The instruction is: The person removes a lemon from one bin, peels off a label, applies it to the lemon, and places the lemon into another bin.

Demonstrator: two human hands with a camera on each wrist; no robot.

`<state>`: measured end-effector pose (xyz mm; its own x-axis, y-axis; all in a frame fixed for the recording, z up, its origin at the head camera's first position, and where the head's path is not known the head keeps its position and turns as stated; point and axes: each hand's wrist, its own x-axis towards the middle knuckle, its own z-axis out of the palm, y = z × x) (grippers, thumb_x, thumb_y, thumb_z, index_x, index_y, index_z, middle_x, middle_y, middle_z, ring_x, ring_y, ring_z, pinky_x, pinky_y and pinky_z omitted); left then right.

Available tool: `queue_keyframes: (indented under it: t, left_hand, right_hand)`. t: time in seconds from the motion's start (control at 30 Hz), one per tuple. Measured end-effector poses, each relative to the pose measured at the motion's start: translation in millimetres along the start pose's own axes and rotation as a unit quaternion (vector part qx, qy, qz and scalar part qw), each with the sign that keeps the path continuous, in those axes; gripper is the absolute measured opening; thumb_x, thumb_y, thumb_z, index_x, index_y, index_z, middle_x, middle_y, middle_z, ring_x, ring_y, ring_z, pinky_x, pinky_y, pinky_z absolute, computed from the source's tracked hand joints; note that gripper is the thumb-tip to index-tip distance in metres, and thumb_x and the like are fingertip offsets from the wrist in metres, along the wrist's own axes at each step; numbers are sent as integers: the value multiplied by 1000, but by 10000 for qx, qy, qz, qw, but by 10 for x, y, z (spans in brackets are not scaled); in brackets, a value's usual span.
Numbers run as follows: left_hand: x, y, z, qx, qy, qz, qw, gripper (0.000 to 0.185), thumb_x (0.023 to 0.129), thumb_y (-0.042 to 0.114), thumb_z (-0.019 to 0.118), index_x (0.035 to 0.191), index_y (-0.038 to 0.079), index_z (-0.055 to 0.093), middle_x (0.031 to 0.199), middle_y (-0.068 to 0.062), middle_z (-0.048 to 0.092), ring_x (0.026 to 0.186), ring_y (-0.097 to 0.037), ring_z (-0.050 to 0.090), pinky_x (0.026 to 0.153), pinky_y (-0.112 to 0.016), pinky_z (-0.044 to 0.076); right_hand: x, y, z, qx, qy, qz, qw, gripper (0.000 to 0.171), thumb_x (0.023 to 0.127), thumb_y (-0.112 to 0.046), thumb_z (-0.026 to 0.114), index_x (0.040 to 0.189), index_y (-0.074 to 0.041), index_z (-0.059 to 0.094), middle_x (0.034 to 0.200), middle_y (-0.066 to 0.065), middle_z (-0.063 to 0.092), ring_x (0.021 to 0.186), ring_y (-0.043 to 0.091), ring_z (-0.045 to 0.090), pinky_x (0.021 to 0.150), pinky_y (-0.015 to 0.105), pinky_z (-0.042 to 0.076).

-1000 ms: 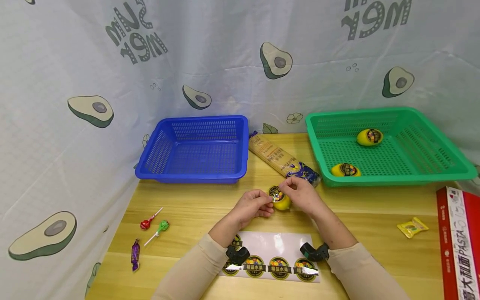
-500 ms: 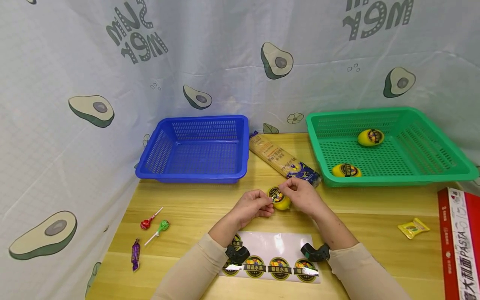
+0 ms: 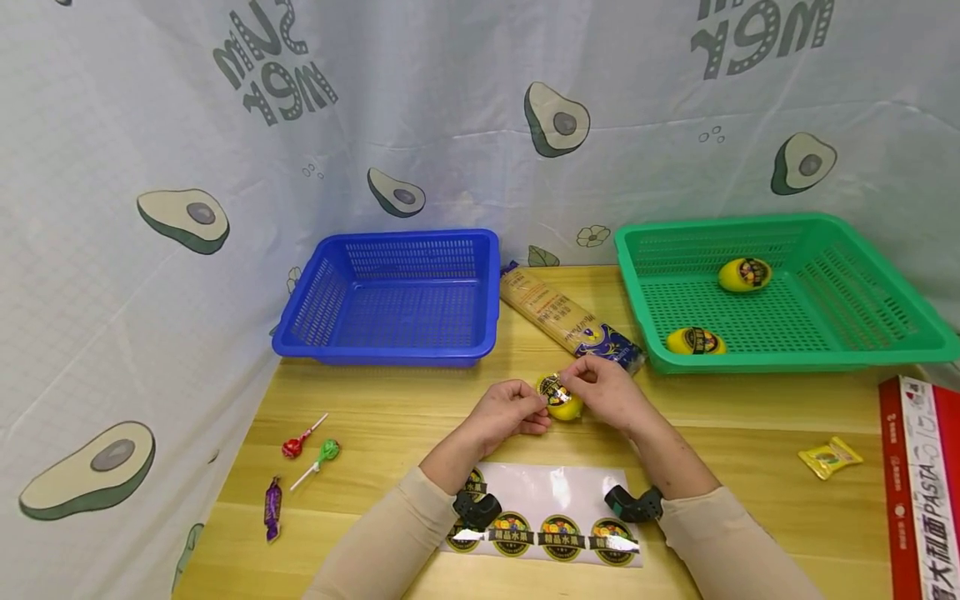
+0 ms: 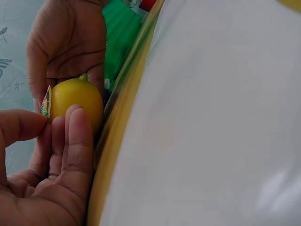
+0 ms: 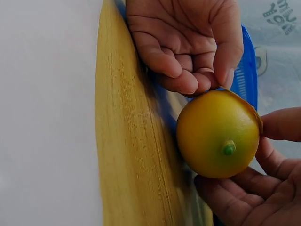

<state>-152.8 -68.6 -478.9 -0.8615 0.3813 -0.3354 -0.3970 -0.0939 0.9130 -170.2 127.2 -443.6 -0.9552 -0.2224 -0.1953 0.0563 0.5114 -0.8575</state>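
Observation:
A yellow lemon point(image 3: 568, 410) with a green stem nub is held between both hands just over the table. A round black label sticker point(image 3: 555, 390) lies on its upper side, and in the left wrist view the sticker's edge stands slightly off the skin. My left hand point(image 3: 513, 412) pinches the lemon from the left, thumb at the sticker's edge, fingertips against the fruit. From the other side my right hand point(image 3: 611, 393) grips it, with thumb and fingers around the lemon point(image 5: 211, 136) in the right wrist view. Below the hands lies a sheet of round stickers point(image 3: 555, 483).
A blue basket point(image 3: 487, 333) stands at back left; a green basket point(image 3: 637, 325) at back right contains two labelled lemons point(image 3: 745, 274). Between them lies a pasta packet point(image 3: 558, 312). Lollipops point(image 3: 327, 451) and a purple candy point(image 3: 273, 508) are left, a yellow candy point(image 3: 830, 457) and red box point(image 3: 945, 467) right.
Both hands stay on the lemon in nearly the same place. The whole head view has shifted very slightly; nothing was let go.

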Motion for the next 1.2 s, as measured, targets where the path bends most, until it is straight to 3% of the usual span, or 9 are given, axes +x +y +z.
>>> queue_keyframes:
  t: [0.17,0.3,0.4,0.47,0.6,0.67,0.83,0.97,1.2]
  left_hand:
    - [11,-6,7,-59,60,-44,10000,10,99,4,63,100,4,53,84,-5,66,72,-13,71,76,-30,63]
    - [-20,31,-7,-151,-193,130,9996,33,101,8,62,129,2,46,108,-13,68,80,-15,73,82,-33,63]
    - [-67,82,13,-165,-548,539,9969,49,103,8,58,147,4,37,129,-19,60,89,-19,73,92,-38,61]
    - [-108,136,37,-19,-694,908,9934,52,104,7,57,151,5,35,135,-22,55,98,-33,73,97,-43,58]
    - [-205,255,82,399,-629,1483,9861,50,103,7,58,148,3,36,132,-22,53,111,-51,66,99,-44,58]
    - [-249,299,93,513,-624,1590,9840,50,103,7,59,147,2,36,131,-23,53,107,-43,70,97,-43,58]
    - [-300,341,97,580,-739,1768,9798,49,101,6,62,143,-1,38,126,-20,55,94,-10,70,94,-38,60]
    - [-307,346,90,666,-853,1913,9756,46,99,1,62,139,-4,39,122,-22,58,92,-6,68,91,-32,60]
    - [-331,339,77,927,-686,1920,9746,47,98,4,65,138,-3,41,118,-24,60,90,-6,68,87,-29,61]
  right_hand:
    - [-19,-8,-50,187,-106,-60,9998,20,100,-18,64,111,-3,58,112,19,70,98,23,62,78,26,48]
    - [-51,-74,-99,652,-94,-323,9973,29,100,-18,65,120,1,55,117,22,69,98,17,64,79,23,52]
    - [-112,-162,-133,1072,71,-502,9929,34,101,-19,65,124,3,53,118,20,69,97,11,65,80,20,54]
    - [-161,-233,-160,1216,226,-617,9904,36,104,-24,60,126,3,53,119,17,68,97,5,65,81,18,55]
    - [-247,-315,-190,706,342,-976,9921,39,108,-31,51,132,0,54,118,18,65,94,8,63,77,21,57]
    - [-278,-321,-168,143,255,-1179,9926,39,107,-33,53,133,-3,54,115,22,64,86,13,63,70,25,57]
    - [-330,-340,-45,-858,452,-1487,9841,41,97,-38,69,128,-12,60,92,12,65,68,17,59,56,27,53]
    - [-332,-348,11,-1076,925,-1624,9765,32,98,-37,69,120,-14,66,82,9,65,64,16,56,50,27,49]
    - [-339,-335,41,-1243,1176,-2013,9645,28,107,-31,51,118,-13,69,77,7,66,61,14,51,54,27,44]
